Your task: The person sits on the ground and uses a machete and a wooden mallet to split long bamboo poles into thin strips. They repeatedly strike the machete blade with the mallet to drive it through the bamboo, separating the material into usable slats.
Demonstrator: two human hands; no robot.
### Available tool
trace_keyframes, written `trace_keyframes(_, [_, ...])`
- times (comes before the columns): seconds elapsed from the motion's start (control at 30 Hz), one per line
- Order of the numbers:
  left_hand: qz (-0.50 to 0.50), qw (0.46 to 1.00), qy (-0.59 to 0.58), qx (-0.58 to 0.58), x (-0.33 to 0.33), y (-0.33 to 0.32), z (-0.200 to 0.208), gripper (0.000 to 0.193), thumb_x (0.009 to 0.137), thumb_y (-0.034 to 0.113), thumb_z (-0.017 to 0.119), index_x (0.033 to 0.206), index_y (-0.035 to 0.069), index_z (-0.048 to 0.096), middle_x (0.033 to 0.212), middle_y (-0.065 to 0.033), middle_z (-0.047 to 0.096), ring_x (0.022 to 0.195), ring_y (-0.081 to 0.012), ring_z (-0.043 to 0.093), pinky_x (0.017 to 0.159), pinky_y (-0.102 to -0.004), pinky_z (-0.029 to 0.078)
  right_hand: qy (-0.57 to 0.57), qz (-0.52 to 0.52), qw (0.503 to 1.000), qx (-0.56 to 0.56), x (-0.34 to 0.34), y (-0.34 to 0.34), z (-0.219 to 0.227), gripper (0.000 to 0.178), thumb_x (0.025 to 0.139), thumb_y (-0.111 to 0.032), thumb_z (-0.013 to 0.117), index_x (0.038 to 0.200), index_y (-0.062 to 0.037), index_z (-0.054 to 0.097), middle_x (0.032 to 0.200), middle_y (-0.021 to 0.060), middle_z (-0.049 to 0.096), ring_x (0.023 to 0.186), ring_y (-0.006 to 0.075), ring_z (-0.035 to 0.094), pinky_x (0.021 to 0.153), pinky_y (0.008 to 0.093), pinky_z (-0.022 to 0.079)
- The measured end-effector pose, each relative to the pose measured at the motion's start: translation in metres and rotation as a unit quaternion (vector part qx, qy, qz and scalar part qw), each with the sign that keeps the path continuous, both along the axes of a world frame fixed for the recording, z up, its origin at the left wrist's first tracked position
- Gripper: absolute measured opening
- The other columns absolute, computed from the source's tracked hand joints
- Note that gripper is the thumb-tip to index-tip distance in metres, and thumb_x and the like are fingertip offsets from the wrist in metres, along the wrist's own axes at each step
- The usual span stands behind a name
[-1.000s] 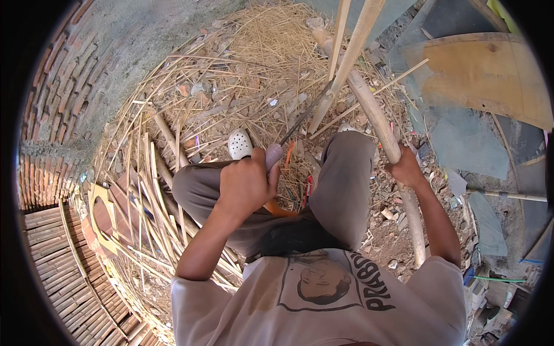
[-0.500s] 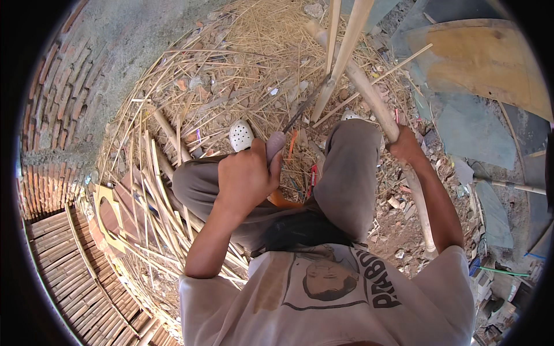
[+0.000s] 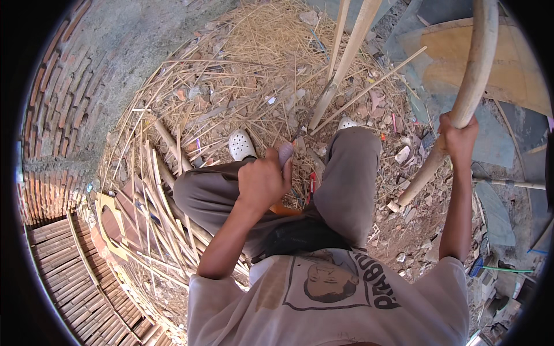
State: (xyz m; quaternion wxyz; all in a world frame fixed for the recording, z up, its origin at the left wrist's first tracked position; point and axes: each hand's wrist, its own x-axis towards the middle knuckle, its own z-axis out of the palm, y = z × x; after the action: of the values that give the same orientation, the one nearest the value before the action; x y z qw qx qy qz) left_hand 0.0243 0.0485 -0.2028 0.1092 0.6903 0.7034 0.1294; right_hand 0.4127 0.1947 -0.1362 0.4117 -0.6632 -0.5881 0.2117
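My left hand (image 3: 262,180) is closed round the grey-purple handle (image 3: 285,153) of a long, thin-bladed knife, in front of my lap. Its dark blade (image 3: 317,106) runs up and away to the foot of a pale split bamboo pole (image 3: 348,60), which stands tilted beyond my feet; whether the blade is in the bamboo or only against it I cannot tell. Out to the right, my right hand (image 3: 460,138) grips a thick, slightly curved wooden stick (image 3: 480,63), raised at a slant with its lower end near the ground.
Bamboo strips (image 3: 158,190) lie heaped left of my knee. Straw (image 3: 271,34) and rubble cover the ground ahead. A brick wall (image 3: 63,92) and a slatted bamboo panel (image 3: 81,271) stand left. Grey-green sheets (image 3: 493,130) and a tan board (image 3: 485,60) lie right.
The stick in my right hand has swung up and to the right, away from the bamboo and knife. My left hand has shifted slightly right, still holding the knife.
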Motion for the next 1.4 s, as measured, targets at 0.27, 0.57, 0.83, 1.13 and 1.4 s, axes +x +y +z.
trace_keyframes(0.27, [0.043,0.998,-0.026,-0.026,-0.002,-0.003,-0.014,0.036,0.088,0.031,0.062,0.09,-0.004,0.055,0.061,-0.0214,0.064,0.056,-0.0397,0.067,0.054,-0.0495,0.054,-0.108,0.152,0.938,-0.294,-0.027,-0.057,-0.231,0.044,0.07,-0.017,0.075,0.104,0.0076,0.064,0.09,0.0245,0.071,0.086,0.0352,0.071,0.078,0.042,0.054])
trace_keyframes(0.57, [0.105,0.99,-0.093,-0.01,0.037,-0.008,-0.087,0.042,0.089,0.034,0.062,0.099,-0.006,0.054,0.066,-0.024,0.066,0.057,-0.0418,0.067,0.056,-0.0524,0.054,-0.191,-0.072,0.941,-0.272,0.085,-0.175,-0.339,0.064,0.068,-0.013,0.071,0.127,0.0019,0.051,0.107,0.0282,0.066,0.101,0.0443,0.066,0.087,0.0487,0.053])
trace_keyframes(0.83, [0.089,0.986,-0.14,-0.03,0.05,-0.013,-0.081,0.044,0.089,0.035,0.062,0.099,-0.007,0.053,0.067,-0.0253,0.065,0.062,-0.0451,0.066,0.061,-0.054,0.054,-0.195,-0.156,0.901,-0.355,0.118,-0.278,-0.433,0.066,0.076,-0.028,0.077,0.127,0.0034,0.047,0.111,0.0222,0.066,0.106,0.039,0.064,0.091,0.0472,0.051])
trace_keyframes(1.13, [0.081,0.964,-0.235,-0.092,0.076,-0.007,-0.078,0.049,0.088,0.038,0.066,0.099,-0.008,0.054,0.079,-0.0317,0.065,0.078,-0.0493,0.066,0.072,-0.0535,0.053,0.085,0.067,0.991,0.074,-0.094,-0.146,-0.056,0.03,0.092,-0.013,0.067,0.116,0.0034,0.058,0.102,0.0131,0.066,0.096,0.0195,0.063,0.088,0.0335,0.049])
trace_keyframes(1.4, [-0.056,0.968,-0.222,-0.101,0.027,-0.007,-0.031,0.062,0.074,0.027,0.076,0.121,-0.006,0.051,0.116,-0.0314,0.06,0.108,-0.0451,0.061,0.093,-0.049,0.049,0.438,0.123,0.778,-0.433,-0.198,-0.152,-0.158,0.036,0.098,-0.029,0.059,0.12,-0.0008,0.057,0.099,0.0107,0.063,0.091,0.0164,0.062,0.081,0.0335,0.051])
